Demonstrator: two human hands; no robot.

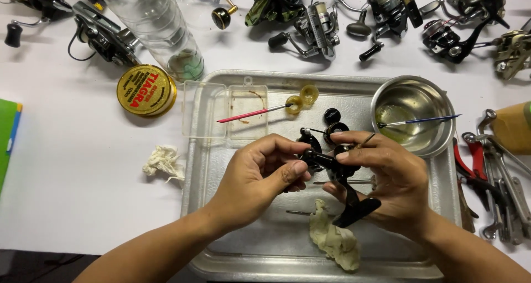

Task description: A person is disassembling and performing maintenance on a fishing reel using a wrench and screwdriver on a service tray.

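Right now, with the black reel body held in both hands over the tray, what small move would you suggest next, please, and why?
Probably steady the reel body in the right hand while the left hand works the small part its fingers pinch at the reel's left end; the metal tray beneath would catch anything dropped.

Just past the fingers sits a steel bowl (412, 112) with a blue-handled brush (420, 120) resting in it. A clear plastic box (224, 110) carries a red-handled brush (251, 113). A round yellow tin (146, 90) and crumpled tissue (163, 161) lie farther left; pliers (470, 169) lie right of the wrist.
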